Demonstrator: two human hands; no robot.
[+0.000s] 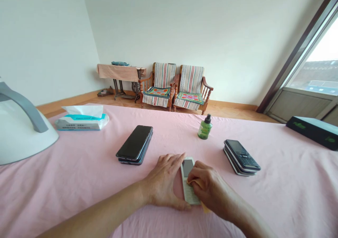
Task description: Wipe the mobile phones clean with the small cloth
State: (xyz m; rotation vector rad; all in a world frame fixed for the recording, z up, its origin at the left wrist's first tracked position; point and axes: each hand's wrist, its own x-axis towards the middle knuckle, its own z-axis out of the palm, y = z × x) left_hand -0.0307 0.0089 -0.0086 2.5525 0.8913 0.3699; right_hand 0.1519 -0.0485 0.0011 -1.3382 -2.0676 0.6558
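Note:
A white keypad mobile phone (188,167) lies face up on the pink tablecloth. My left hand (165,183) spans its left side, fingertips at the top edge and thumb at the bottom, gripping it in place. My right hand (207,181) is closed on a yellow-orange cloth (205,207), pressed against the phone's keypad. Part of the keypad is hidden by this hand. To the left lies a stack of smartphones (136,143), the top one with a black screen. On the right is a stack of keypad phones (241,157).
Beyond the hands stands a green spray bottle (205,128). A tissue pack (81,121) and a white-and-grey appliance (23,132) are at the left; a black box (313,130) sits at the right edge. Two wooden armchairs (190,86) stand past the pink tablecloth (87,188).

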